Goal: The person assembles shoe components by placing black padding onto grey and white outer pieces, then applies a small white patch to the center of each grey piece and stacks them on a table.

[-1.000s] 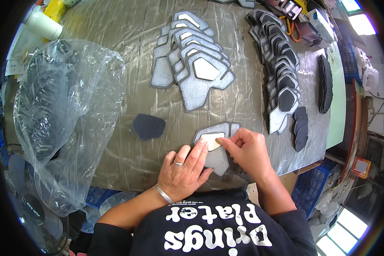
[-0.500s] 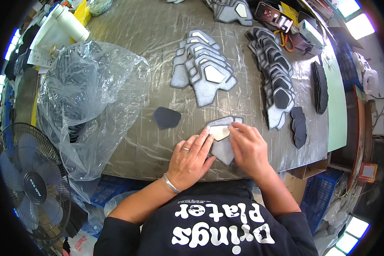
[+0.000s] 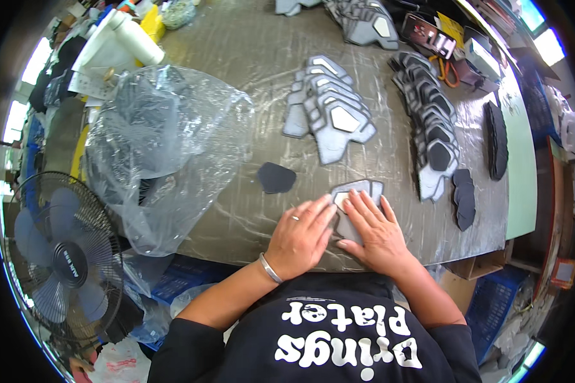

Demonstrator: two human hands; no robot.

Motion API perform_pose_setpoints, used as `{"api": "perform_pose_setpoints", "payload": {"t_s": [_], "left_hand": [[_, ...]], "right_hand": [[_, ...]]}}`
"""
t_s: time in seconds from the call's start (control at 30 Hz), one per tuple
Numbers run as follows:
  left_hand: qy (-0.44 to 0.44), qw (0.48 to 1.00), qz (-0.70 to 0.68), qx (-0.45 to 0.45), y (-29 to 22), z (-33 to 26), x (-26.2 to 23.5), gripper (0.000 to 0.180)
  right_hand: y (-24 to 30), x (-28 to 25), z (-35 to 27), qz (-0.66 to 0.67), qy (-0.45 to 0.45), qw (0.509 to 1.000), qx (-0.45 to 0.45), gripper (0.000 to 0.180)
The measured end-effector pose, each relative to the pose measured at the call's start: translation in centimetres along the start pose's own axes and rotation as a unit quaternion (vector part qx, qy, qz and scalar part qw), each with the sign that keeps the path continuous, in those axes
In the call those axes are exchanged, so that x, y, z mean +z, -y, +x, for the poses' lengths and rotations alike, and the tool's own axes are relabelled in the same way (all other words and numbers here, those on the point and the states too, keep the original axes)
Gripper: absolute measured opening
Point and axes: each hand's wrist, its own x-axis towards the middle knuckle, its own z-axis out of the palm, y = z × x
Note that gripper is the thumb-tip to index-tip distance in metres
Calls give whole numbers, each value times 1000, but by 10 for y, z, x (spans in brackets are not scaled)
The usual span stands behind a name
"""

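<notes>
A grey shaped panel with dark edging (image 3: 377,187) lies on the table in front of me, mostly covered by my hands. On it sits a cream-white patch (image 3: 340,200), partly hidden by fingers. My right hand (image 3: 378,231) is laid flat over panel and patch, fingers stretched. At the panel's left edge, my left hand (image 3: 300,236) has its fingers extended, the tips beside the patch; it grips nothing. A loose dark patch (image 3: 276,178) lies left of the panel. Beyond are overlapping grey panels with white patches (image 3: 338,140).
At right lie a row of panels with dark patches (image 3: 439,155), dark patches (image 3: 464,204) and a longer dark stack (image 3: 497,143). A clear plastic bag (image 3: 172,147) covers the table's left; a fan (image 3: 70,262) stands beside it. A phone (image 3: 428,36) and white bottle (image 3: 136,39) are farther back.
My right hand has gone from bent fingers at the patch's right corner to lying flat over it. My left fingertips have shifted slightly off the patch. The whole view has swung a little.
</notes>
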Motion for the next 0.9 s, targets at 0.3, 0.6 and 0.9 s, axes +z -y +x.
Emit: {"api": "perform_pose_setpoints", "payload": {"t_s": [0.3,0.6,0.9], "left_hand": [[-116,963,91,-224,65,17,-31,47],[-158,930,-238,-231,15,18,-50,25],[-56,747,-585,-310,-27,16,-8,35]], "right_hand": [[-10,8,-8,165,-183,969,21,64],[2,2,-8,250,-238,936,78,41],[2,-6,-13,557,-158,782,229,12]]}}
